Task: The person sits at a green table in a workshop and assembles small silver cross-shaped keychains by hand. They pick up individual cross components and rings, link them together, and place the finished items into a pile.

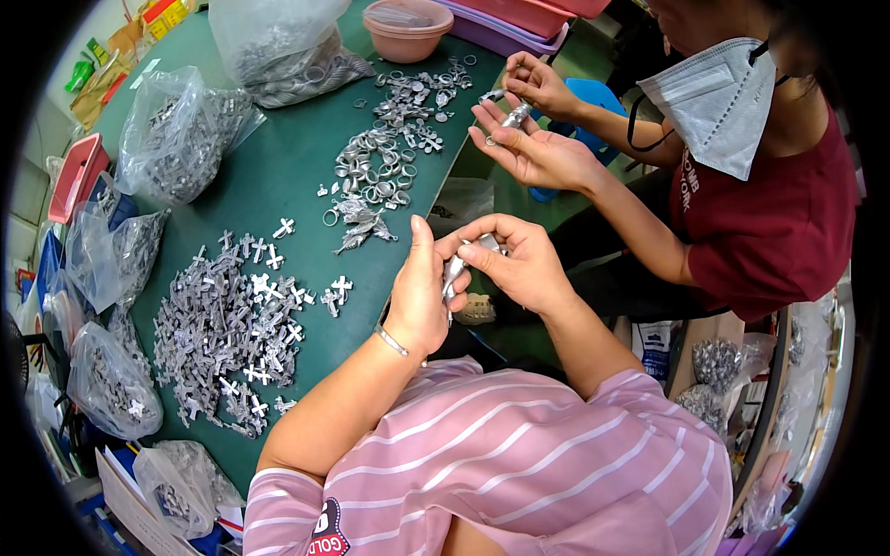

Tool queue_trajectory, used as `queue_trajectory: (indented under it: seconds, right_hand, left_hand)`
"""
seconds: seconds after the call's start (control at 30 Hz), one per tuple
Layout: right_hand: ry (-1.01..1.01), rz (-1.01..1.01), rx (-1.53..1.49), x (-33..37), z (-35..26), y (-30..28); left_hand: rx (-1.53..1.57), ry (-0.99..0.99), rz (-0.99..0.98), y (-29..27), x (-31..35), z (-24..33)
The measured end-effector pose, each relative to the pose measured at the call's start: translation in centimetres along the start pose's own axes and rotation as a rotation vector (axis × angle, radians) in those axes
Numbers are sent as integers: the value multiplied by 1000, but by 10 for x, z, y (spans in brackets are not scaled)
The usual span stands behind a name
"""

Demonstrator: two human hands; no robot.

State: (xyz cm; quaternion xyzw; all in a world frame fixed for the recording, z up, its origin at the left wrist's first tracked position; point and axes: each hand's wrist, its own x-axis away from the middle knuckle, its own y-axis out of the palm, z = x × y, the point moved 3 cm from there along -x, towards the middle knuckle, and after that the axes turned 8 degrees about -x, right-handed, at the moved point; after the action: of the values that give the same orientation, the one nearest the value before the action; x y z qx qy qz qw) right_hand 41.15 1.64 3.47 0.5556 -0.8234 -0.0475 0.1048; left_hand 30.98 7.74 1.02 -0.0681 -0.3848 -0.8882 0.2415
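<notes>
My left hand (417, 301) is closed around a long, silvery metal piece (452, 271), its thumb pointing up and its fingers curled beneath. My right hand (521, 269) meets it from the right, thumb and forefinger pinched at the upper end, where a bit of grey metal shows. The exact kind of the piece is hidden by my fingers. Both hands are just off the edge of the green table (306, 176). Closest to them on the table lie several silvery leaf-shaped pieces (362, 222) and a heap of metal rings (375, 167).
A large pile of small metal crosses (222, 324) covers the near left of the table. Plastic bags of metal parts (181, 139) line its left side, and a pink bowl (408, 42) stands at the back. On the right, a masked co-worker's hand (547, 153) holds silvery pieces.
</notes>
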Motion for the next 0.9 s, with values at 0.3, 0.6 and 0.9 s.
queue_trajectory:
  seconds: [0.3,0.6,0.9]
  right_hand:
    - [5,33,52,1,-3,-8]
    - [-158,230,-168,4,-4,-21]
    - [-253,280,-326,5,-2,-26]
  left_hand:
    - [-31,-26,-13,2,1,-3]
    - [43,-57,27,7,4,1]
    - [22,-2,0,10,12,2]
